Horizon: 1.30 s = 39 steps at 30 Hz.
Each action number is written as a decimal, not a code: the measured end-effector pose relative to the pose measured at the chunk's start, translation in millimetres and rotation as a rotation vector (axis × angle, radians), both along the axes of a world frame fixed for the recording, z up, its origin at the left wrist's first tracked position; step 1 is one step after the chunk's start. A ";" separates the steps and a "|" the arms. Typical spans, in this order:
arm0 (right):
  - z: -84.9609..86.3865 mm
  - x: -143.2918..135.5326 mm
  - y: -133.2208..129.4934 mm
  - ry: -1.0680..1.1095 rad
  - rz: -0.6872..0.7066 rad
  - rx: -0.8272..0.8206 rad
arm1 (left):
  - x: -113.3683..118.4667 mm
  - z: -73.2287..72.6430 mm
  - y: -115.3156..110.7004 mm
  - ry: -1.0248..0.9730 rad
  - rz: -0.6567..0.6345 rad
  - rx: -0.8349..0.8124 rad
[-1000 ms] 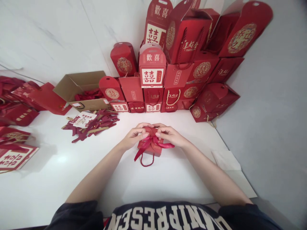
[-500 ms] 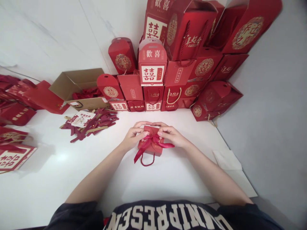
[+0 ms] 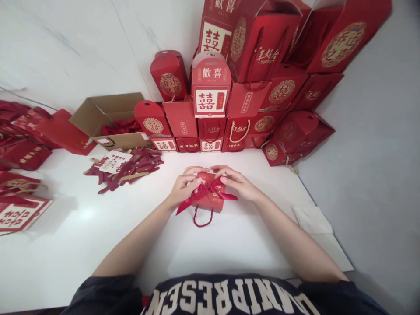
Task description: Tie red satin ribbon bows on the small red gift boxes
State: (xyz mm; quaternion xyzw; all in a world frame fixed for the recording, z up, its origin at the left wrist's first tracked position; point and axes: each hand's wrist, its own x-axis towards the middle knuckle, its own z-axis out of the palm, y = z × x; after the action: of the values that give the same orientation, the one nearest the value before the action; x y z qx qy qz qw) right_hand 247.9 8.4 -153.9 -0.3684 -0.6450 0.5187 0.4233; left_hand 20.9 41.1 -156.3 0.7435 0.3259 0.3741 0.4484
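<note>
A small red box (image 3: 213,202) with a dark red cord handle (image 3: 203,224) lies on the white table in front of me. Across its top is a shiny red ribbon (image 3: 187,204) tied in a bow, its tails spreading left and right. My left hand (image 3: 186,186) pinches the ribbon's left side, thumb at the bow. On the other side, my right hand (image 3: 236,181) has its thumb and fingers closed on the bow's right loop. Both hands' far fingers curl around the back of the box.
Red gift boxes (image 3: 211,100) are stacked along the wall. Left of them stands an open cardboard box (image 3: 126,141) with red material inside, a pile of dark red pieces (image 3: 141,164) in front. More red boxes (image 3: 24,155) stand far left. White sheets (image 3: 311,219) lie right.
The ribbon's left tail has swung outward and up. My right fingers have shifted on the bow and lifted slightly. The whole view has moved slightly.
</note>
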 end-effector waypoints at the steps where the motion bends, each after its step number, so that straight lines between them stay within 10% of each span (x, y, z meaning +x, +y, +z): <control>1: 5.3 0.2 -3.8 -0.070 -0.080 0.066 | 0.7 0.9 -1.2 0.009 0.021 0.018; 9: 31.5 -12.3 -29.7 -0.640 -0.192 0.600 | 1.4 10.3 -5.9 0.055 0.014 0.126; 24: 23.8 -12.0 -20.0 -0.348 -0.277 0.156 | 3.1 11.5 0.9 0.118 0.028 0.143; 32: 26.2 18.9 -17.2 -0.309 -0.087 -0.015 | 7.6 8.1 -4.3 -0.053 0.009 -0.216; 39: 21.7 71.9 -9.2 -0.491 0.282 -0.263 | 10.1 8.5 -4.3 -0.051 -0.018 -0.178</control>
State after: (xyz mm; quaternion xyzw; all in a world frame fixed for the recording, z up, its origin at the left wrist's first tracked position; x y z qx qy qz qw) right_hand 319.8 -0.7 -132.2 -0.4412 -0.7000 0.5469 0.1276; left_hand 31.1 36.9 -147.8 0.6941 0.3395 0.3583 0.5240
